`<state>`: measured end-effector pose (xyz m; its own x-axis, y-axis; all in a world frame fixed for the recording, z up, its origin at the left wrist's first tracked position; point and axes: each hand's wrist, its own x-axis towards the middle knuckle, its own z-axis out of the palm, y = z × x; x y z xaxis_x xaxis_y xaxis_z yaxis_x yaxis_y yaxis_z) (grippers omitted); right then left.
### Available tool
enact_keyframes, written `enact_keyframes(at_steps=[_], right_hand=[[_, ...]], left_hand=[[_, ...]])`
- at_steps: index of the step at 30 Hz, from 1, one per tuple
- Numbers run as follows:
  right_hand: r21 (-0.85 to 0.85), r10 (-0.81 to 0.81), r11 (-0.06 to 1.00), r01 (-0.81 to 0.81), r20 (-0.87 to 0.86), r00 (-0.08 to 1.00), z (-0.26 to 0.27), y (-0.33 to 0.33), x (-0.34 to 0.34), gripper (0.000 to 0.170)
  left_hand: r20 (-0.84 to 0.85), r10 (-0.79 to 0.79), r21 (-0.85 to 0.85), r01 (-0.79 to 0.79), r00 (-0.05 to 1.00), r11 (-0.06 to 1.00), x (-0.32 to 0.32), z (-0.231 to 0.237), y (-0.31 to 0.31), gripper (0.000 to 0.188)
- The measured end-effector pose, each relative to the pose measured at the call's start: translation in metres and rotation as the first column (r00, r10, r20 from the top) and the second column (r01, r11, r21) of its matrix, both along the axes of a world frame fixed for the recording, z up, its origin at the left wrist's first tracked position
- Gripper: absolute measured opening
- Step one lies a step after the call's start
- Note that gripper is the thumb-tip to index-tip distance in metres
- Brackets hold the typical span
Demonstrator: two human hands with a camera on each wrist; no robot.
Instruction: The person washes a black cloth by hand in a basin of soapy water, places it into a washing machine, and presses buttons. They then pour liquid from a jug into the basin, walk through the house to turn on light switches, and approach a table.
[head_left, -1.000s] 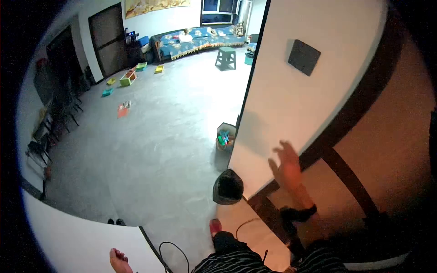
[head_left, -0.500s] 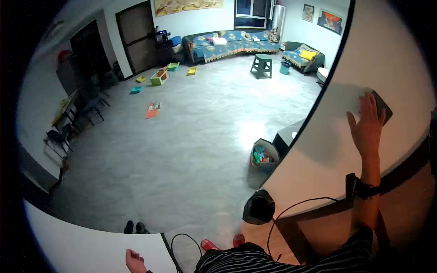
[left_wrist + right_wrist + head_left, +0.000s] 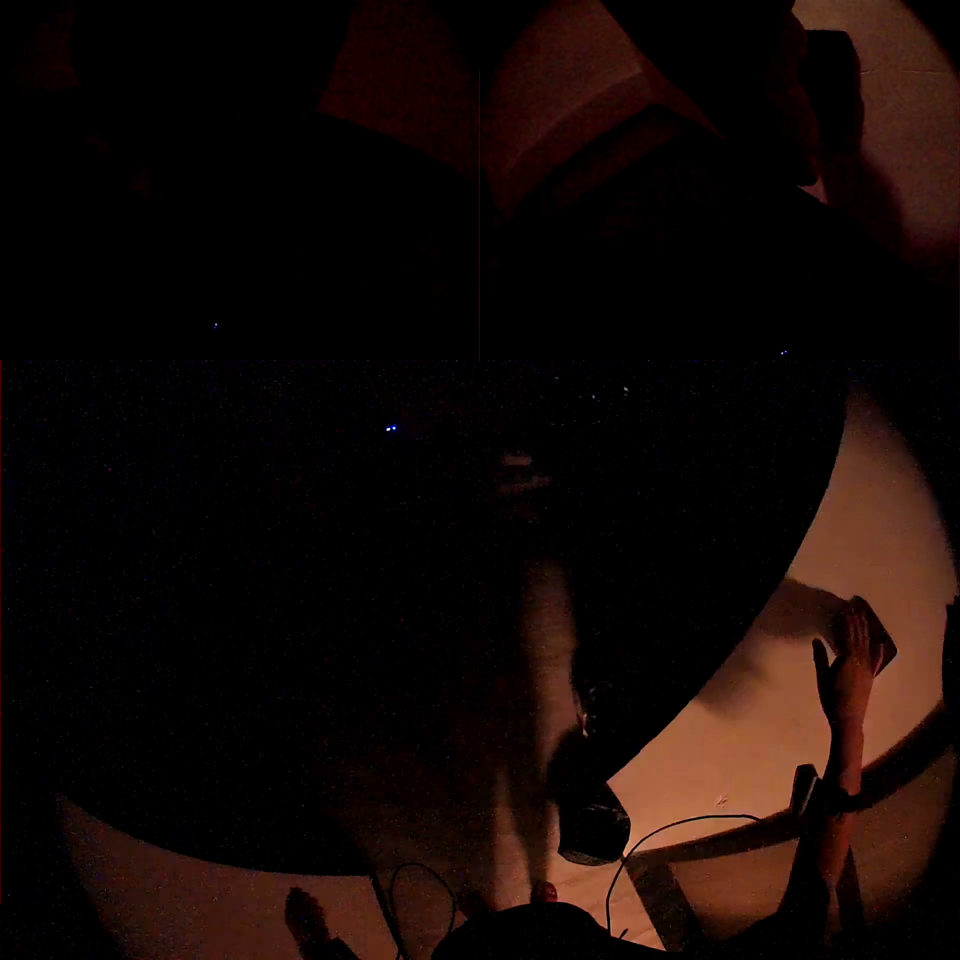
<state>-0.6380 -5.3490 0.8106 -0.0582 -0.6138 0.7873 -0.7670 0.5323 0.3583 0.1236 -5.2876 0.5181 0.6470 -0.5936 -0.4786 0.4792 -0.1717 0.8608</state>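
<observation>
My right hand [image 3: 850, 682] lies with straight fingers on a dark square light switch panel [image 3: 880, 643] on the wall to the right, its thumb held apart. In the right wrist view the dark edge of the panel [image 3: 838, 90] shows beside the fingers, which are mostly black. My left hand [image 3: 305, 916] hangs low at the left in front of a pale wall, a dim shape with nothing seen in it. The left wrist view is almost black.
The room ahead is dark, with a small blue light [image 3: 391, 428] far off. A black-lined bin [image 3: 594, 828] stands at the wall's end. Thin cables [image 3: 690, 820] run near my feet. Warm light falls on the right wall [image 3: 760, 730].
The room's light has gone out, leaving sofa, stool and floor items in darkness. My right hand first rose to the switch panel and stays on it. My left hand still hangs low.
</observation>
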Motion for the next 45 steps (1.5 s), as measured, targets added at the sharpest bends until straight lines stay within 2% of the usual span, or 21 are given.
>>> enact_keyframes(at_steps=[2,5,8,14,17,20,21,24,25,28,31,32,33,34,36,37,38,40,41,43,45], right_hand=[[-0.034,0.079,0.996,-0.078,0.048,0.996,-0.015,0.001,-0.002,0.059],[0.071,-0.039,0.997,0.038,0.009,0.999,-0.035,0.002,0.003,0.061],[0.086,-0.108,0.99,0.108,-0.001,0.994,-0.032,0.006,0.024,0.063],[0.169,-0.175,0.97,0.173,-0.001,0.985,-0.041,0.006,0.026,0.068],[0.068,-0.182,0.981,0.179,0.043,0.982,-0.035,0.006,0.033,0.06],[-0.043,-0.072,0.997,0.07,-0.06,0.996,-0.035,0.014,0.019,0.058],[-0.065,-0.206,0.977,0.202,-0.064,0.977,-0.034,0.017,0.017,0.057],[-0.136,-0.259,0.961,0.243,-0.12,0.958,-0.029,0.026,-0.001,0.057],[-0.118,-0.277,0.957,0.265,-0.098,0.956,-0.026,0.028,-0.005,0.057],[-0.132,-0.193,0.975,0.176,-0.131,0.972,-0.029,0.03,-0.005,0.059],[-0.026,-0.286,0.958,0.285,-0.082,0.955,-0.028,0.031,0.007,0.059],[-0.015,-0.21,0.978,0.209,-0.082,0.974,-0.03,0.03,0.009,0.063],[0.12,-0.346,0.934,0.338,0.057,0.936,-0.019,0.029,0.033,0.064],[0.111,-0.297,0.95,0.291,0.04,0.954,-0.024,0.029,0.029,0.064],[0.071,-0.184,0.98,0.184,-0.003,0.983,-0.031,0.031,0.031,0.06],[0.087,-0.21,0.974,0.207,0.022,0.978,-0.032,0.032,0.032,0.059],[0.102,-0.232,0.969,0.226,0.05,0.971,-0.033,0.034,0.034,0.058],[0.134,-0.255,0.961,0.241,0.1,0.962,-0.044,0.039,0.038,0.058],[0.151,-0.263,0.958,0.243,0.125,0.957,-0.046,0.04,0.038,0.057],[0.132,-0.234,0.967,0.219,0.116,0.965,-0.053,0.041,0.034,0.058],[0.125,-0.226,0.969,0.212,0.107,0.968,-0.053,0.043,0.032,0.059]], left_hand=[[0.002,-0.015,0.017,0.015,1.0,1.0,-0.004,-0.003,-0.001,0.017],[-0.007,-0.018,0.03,0.018,1.0,0.999,-0.004,-0.004,-0.009,0.016],[-0.001,-0.03,0.048,0.03,1.0,0.998,-0.006,-0.007,-0.014,0.015],[-0.041,-0.06,0.013,0.06,0.997,0.998,0.002,-0.015,-0.013,0.013],[-0.028,-0.068,0.012,0.069,0.997,0.998,0.0,-0.014,-0.008,0.015],[-0.043,-0.079,-0.009,0.079,0.996,0.997,0.0,-0.013,-0.004,0.016],[-0.045,-0.083,-0.007,0.083,0.996,0.997,0.001,-0.014,-0.003,0.016],[-0.054,-0.085,0.014,0.086,0.995,0.996,0.003,-0.022,-0.004,0.015],[-0.061,-0.092,0.009,0.093,0.994,0.996,0.003,-0.022,-0.005,0.014],[-0.036,-0.084,0.024,0.085,0.996,0.996,-0.002,-0.022,-0.005,0.014],[-0.047,-0.16,-0.043,0.158,0.986,0.987,0.006,-0.034,-0.007,0.017],[-0.071,-0.165,-0.074,0.159,0.984,0.984,0.007,-0.036,-0.011,0.021],[-0.052,-0.185,-0.03,0.184,0.981,0.982,-0.006,-0.011,-0.01,0.02],[-0.028,-0.204,0.015,0.204,0.979,0.979,-0.019,0.016,-0.006,0.019],[0.022,-0.173,0.026,0.172,0.985,0.985,-0.03,0.028,-0.002,0.021],[0.04,-0.2,0.0,0.201,0.979,0.98,-0.032,0.031,0.002,0.021],[0.201,-0.297,0.04,0.295,0.933,0.955,-0.019,0.013,0.008,0.018],[-0.033,-0.215,-0.072,0.212,0.976,0.975,-0.018,0.003,0.011,0.014],[0.181,-0.304,0.012,0.307,0.935,0.952,-0.016,-0.005,0.013,0.013],[0.546,-0.467,0.224,0.415,0.696,0.882,-0.006,-0.022,0.018,0.012],[0.354,-0.396,0.101,0.386,0.847,0.917,0.0,-0.026,0.02,0.014]])
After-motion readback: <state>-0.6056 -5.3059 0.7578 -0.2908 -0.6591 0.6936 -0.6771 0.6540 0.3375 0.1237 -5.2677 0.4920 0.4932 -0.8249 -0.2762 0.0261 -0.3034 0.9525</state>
